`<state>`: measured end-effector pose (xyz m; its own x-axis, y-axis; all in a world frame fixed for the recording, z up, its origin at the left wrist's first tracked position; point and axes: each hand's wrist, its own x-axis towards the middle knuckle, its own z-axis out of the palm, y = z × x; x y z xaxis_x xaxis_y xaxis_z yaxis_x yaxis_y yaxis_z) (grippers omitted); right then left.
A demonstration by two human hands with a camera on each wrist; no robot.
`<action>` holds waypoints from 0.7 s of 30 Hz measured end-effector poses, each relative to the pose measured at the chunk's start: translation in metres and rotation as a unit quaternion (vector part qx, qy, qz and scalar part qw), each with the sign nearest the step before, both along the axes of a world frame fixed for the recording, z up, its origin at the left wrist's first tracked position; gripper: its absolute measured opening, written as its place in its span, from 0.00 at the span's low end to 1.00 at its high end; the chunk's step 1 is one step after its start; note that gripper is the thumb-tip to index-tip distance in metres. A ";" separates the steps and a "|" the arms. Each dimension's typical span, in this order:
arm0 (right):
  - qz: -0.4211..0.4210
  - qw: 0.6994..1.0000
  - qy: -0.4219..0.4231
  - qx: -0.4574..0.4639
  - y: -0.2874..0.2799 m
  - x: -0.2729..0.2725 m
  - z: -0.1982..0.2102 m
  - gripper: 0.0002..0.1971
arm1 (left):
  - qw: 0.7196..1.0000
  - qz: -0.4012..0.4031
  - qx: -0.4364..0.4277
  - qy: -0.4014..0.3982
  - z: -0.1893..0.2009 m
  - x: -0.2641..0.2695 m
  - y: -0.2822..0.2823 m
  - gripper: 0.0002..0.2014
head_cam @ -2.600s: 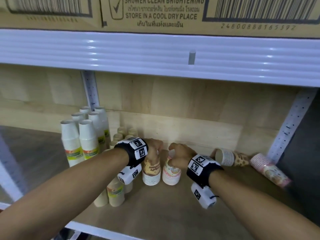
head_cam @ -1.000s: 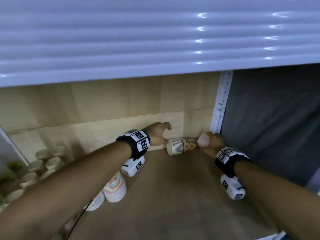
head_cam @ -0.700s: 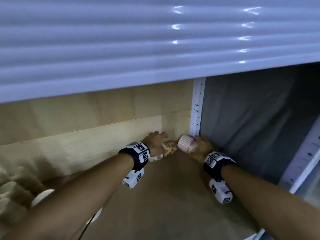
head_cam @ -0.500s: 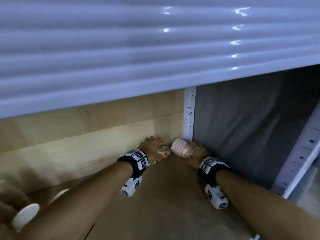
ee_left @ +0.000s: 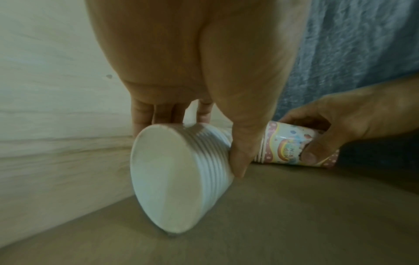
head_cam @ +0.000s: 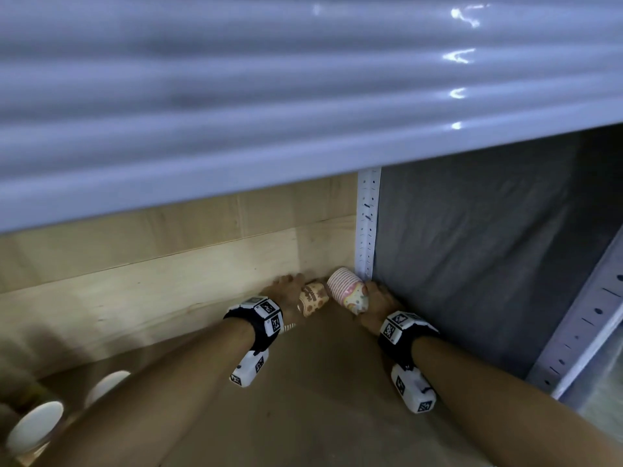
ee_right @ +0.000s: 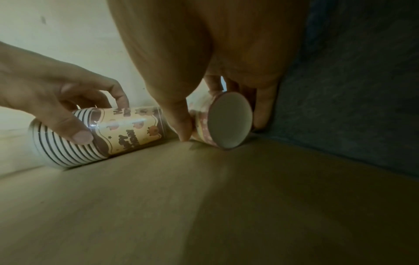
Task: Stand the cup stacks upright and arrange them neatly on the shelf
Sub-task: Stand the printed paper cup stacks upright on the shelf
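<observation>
The wooden shelf (head_cam: 303,399) runs back to a pale board wall, with a white perforated upright (head_cam: 366,227) at the far right corner. There the left hand (head_cam: 286,291) curls its fingers and thumb around the brown-striped cup stack (ee_right: 108,132), lying on its side. Just right of it, the right hand (head_cam: 377,299) clamps the pink cup stack (head_cam: 347,293), also tipped over.

Two cup stacks (head_cam: 313,297) (head_cam: 349,291) lie end-to-end against the shelf's (head_cam: 320,399) back wall.
</observation>
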<state>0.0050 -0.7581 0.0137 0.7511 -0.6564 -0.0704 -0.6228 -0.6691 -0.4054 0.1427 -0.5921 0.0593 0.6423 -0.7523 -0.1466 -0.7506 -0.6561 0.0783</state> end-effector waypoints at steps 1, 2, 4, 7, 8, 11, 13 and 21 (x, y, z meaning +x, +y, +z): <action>0.001 1.000 -0.004 0.000 0.000 0.000 -0.001 0.39 | 1.000 0.000 -0.006 0.000 0.000 0.000 0.001 0.38; 0.000 1.000 -0.004 0.002 0.002 0.000 -0.002 0.40 | 1.000 0.001 -0.012 0.001 -0.001 0.000 0.002 0.37; -0.003 1.000 -0.003 0.005 0.004 0.000 -0.001 0.43 | 1.000 0.000 -0.022 0.003 -0.001 -0.001 0.004 0.35; -0.004 1.000 -0.005 0.004 0.008 0.000 0.004 0.44 | 1.000 0.001 -0.020 0.008 0.003 -0.003 0.007 0.35; -0.004 1.000 -0.004 0.006 0.010 0.000 0.008 0.44 | 1.000 0.003 -0.017 0.011 0.005 -0.003 0.008 0.36; -0.004 1.000 -0.008 0.008 0.012 -0.001 0.018 0.41 | 1.000 0.009 -0.020 0.022 0.011 -0.005 0.013 0.37; 0.003 1.000 -0.014 0.003 0.013 -0.002 0.026 0.37 | 0.999 0.019 -0.034 0.037 0.016 -0.006 0.018 0.39; 0.024 0.999 -0.031 -0.022 0.030 0.000 0.062 0.32 | 0.979 0.064 -0.162 0.102 0.032 -0.015 0.048 0.53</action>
